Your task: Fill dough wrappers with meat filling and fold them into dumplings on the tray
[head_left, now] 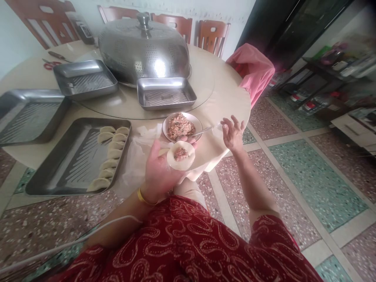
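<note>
In tray: dumplings | plate: filling | left hand spread beneath wrapper | right hand spread

bowl: contains meat filling and a spoon. left hand, in front of the bowl — holds a wrapper topped with meat. right hand, right of the bowl — fingers spread. large tray, left of the bowl: dumplings along the bowl side.

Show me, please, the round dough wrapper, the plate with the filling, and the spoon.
Round dough wrapper (pixel 181 165): head view, bare dough just below its filling.
Plate (pixel 199 126): head view, bare right side near the rim.
Spoon (pixel 203 130): head view, on the handle.
</note>
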Demonstrator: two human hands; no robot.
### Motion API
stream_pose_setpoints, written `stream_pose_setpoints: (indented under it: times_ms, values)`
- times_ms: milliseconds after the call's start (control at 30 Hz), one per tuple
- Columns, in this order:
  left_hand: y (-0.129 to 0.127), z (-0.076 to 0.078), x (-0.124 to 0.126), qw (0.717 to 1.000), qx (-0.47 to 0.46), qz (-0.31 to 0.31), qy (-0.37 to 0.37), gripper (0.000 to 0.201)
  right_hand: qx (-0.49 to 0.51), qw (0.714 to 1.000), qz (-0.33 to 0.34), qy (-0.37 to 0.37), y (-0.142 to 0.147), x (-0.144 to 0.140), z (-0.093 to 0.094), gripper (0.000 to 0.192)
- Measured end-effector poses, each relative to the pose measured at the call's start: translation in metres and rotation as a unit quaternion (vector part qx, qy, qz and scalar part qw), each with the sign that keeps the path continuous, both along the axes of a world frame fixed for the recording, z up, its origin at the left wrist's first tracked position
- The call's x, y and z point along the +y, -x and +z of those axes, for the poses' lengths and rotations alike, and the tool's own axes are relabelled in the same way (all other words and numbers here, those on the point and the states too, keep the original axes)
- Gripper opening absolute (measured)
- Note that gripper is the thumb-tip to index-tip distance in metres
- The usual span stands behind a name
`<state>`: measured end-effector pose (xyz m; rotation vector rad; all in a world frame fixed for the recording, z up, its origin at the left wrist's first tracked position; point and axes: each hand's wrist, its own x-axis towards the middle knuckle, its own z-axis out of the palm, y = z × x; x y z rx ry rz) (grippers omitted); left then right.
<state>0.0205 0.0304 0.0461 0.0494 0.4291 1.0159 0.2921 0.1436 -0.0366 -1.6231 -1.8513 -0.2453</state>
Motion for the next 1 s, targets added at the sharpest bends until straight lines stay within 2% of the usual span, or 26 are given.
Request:
stream_pose_setpoints:
  times_ms: [67,167,233,333,433,567,700,1000]
  values:
    - [0.0,-0.001,0.001,1.0,-0.007,0.0,-0.004,0.08,0.02,1.0,0.004,-0.002,0.0,-0.006,0.007,0.048]
    - [-0.001,-0.001,0.002,1.0,-0.015,-0.001,-0.008,0.08,0.108,0.993,0.029,-0.043,0.007,-0.026,0.019,0.048]
    - [-0.001,-0.001,0.002,1.0,-0.012,0.0,-0.007,0.08,0.172,0.979,0.082,-0.074,0.018,-0.045,0.025,0.045]
    - [-0.002,0.001,0.002,1.0,-0.008,-0.002,-0.01,0.08,0.202,0.959,0.173,-0.101,0.042,-0.078,0.029,0.035]
    - [-0.003,0.003,0.0,1.0,-0.015,-0.014,-0.017,0.076,0.243,0.935,0.244,-0.088,0.067,-0.102,0.03,0.033]
    - [-0.003,0.002,-0.004,0.998,-0.02,-0.036,-0.037,0.069,0.154,0.934,0.308,-0.095,0.086,-0.11,0.03,0.038]
    - [0.0,-0.003,-0.004,0.997,-0.038,-0.031,-0.054,0.074,0.064,0.944,0.306,-0.107,0.086,-0.107,0.028,0.04]
    - [0.002,-0.004,-0.003,0.998,-0.039,-0.016,-0.038,0.076,0.064,0.939,0.308,-0.14,0.079,-0.114,0.028,0.041]
